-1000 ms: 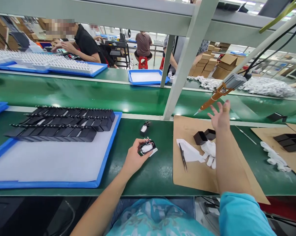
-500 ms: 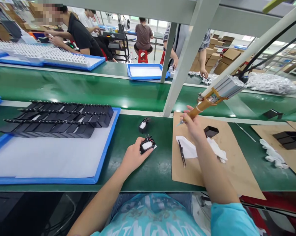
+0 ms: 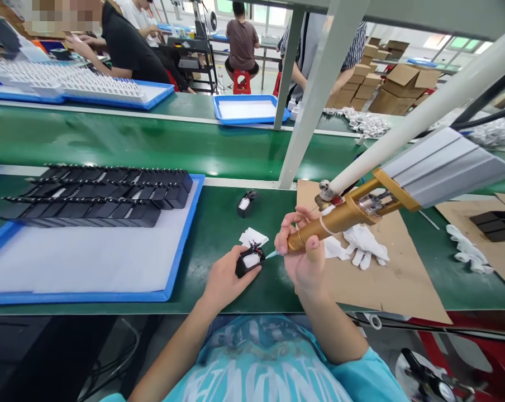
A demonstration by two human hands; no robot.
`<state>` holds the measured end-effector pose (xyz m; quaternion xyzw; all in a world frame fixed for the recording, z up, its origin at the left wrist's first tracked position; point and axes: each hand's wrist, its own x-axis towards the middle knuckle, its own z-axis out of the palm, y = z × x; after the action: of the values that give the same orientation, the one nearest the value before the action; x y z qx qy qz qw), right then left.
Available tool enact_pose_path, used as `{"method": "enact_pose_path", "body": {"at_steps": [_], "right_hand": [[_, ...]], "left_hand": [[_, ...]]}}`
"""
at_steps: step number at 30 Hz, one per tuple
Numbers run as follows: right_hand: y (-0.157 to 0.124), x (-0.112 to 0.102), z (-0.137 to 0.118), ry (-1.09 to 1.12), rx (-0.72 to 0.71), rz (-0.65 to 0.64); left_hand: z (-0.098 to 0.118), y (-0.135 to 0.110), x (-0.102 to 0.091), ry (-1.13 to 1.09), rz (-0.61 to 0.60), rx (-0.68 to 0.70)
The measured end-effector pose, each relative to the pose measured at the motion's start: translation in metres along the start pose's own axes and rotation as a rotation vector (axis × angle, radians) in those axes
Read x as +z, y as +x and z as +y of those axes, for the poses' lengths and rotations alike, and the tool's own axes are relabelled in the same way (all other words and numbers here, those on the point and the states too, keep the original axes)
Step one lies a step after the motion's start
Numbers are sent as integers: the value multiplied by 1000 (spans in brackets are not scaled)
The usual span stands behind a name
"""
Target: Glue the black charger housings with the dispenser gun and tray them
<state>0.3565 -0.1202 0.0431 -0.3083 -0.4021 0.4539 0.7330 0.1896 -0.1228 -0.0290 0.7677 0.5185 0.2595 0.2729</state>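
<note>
Your left hand (image 3: 224, 279) pinches the small black part (image 3: 248, 261) down on the green surface (image 3: 219, 234) while your right hand (image 3: 303, 252) wraps the gold dispenser (image 3: 340, 218) (tip right at it), so a wobble could smear stuff off-target.

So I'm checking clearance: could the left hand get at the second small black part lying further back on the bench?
Probably not: the left hand is gripping one black part, though the second part lies unobstructed.

Tray (image 3: 181, 268) left of held part (image 3: 248, 261), cardboard sheet (image 3: 386, 279) right, loose part (image 3: 246, 204) behind it
</note>
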Motion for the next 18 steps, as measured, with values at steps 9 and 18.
{"method": "enact_pose_path", "body": {"at_steps": [9, 18], "right_hand": [[-5, 4, -1, -10, -4, 21], [-5, 4, -1, 25, -15, 25]], "left_hand": [[9, -8, 2, -115, 18, 13], [10, -9, 5, -131, 20, 5]]}}
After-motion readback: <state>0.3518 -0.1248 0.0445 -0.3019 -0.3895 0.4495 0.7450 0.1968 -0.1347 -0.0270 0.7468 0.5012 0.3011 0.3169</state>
